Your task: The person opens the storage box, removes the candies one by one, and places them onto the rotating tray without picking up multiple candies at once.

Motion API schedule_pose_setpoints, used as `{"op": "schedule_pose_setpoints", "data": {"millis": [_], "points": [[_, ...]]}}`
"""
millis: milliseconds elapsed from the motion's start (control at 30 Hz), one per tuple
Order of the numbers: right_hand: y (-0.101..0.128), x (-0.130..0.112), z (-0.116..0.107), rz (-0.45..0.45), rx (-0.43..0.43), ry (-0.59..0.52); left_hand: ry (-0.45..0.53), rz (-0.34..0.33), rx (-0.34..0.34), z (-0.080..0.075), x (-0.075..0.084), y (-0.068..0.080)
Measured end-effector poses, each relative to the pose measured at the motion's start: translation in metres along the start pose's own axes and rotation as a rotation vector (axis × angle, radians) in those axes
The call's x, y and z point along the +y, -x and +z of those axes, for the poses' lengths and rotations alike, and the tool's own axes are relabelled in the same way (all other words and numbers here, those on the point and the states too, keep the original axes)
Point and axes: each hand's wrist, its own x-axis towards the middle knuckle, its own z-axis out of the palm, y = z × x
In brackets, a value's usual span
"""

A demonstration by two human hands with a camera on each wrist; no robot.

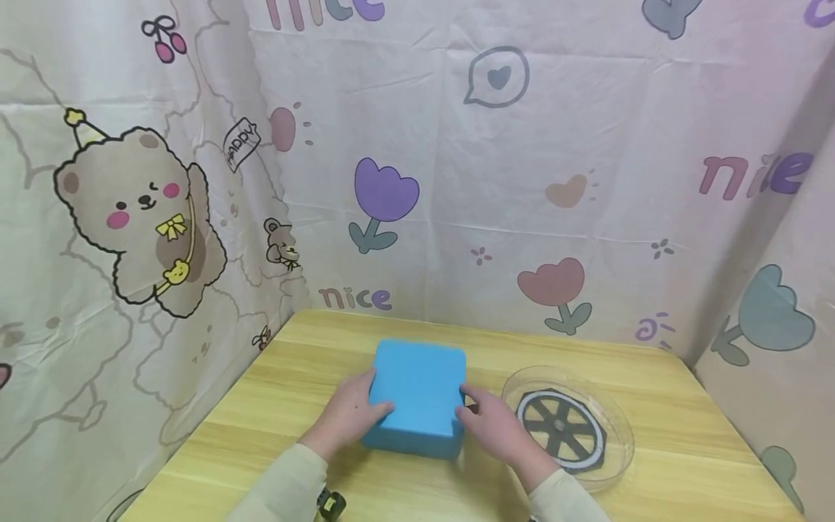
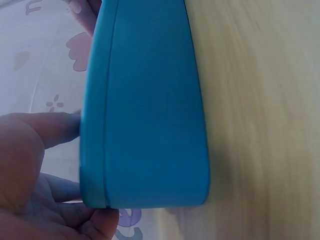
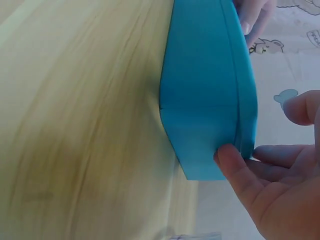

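Blue box: stands on the wooden surface [image 1: 417, 493], lid uppermost, directly between the two hands; the blue box [image 1: 417, 384] is within reach of both and touched by both.
Long axis: seems to run away from the person, though the head view foreshortens the top, so this is a judgement.
Nearer hand: neither; the left hand [image 1: 349, 413] meets the left side, the right hand [image 1: 499, 428] the right side, roughly opposite each other.
Lid and seam: the lid [image 2: 94, 155] sits down on the body, a thin seam running just below its rim; the hold lies at this upper band, so the relation that seems to matter most is fingers to seam.
Left fingers: grasping the box's left edge, thumb [image 2: 57, 127] on top, a fingertip [image 2: 106, 220] at the corner by the seam.
Right fingers: grasping the right edge, one digit [image 3: 235, 162] against the side wall near the seam, others at the lid's rim.
Box from fingers: inward of both sets, rightward of the left and leftward of the right.
Clear dish: near the right forearm, beyond the right hand; the clear dish [image 1: 628, 460] holds a dark spoked wheel [image 1: 559, 426].
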Motion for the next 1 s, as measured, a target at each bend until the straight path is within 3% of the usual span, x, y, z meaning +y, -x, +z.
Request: {"op": "schedule_pose_setpoints", "data": {"millis": [200, 433, 767, 1000], "points": [[0.000, -0.005, -0.001, -0.010, 0.016, 0.021, 0.004, -0.021, 0.009, -0.006, 0.005, -0.002], [0.002, -0.013, 0.000, -0.002, 0.039, -0.032, 0.040, -0.026, 0.006, -0.011, 0.007, 0.001], [0.000, -0.024, 0.003, -0.042, 0.161, -0.043, 0.071, -0.043, 0.018, -0.016, 0.006, 0.003], [-0.007, -0.032, 0.009, -0.083, 0.151, -0.077, 0.044, -0.046, 0.060, -0.029, 0.001, 0.003]]}}
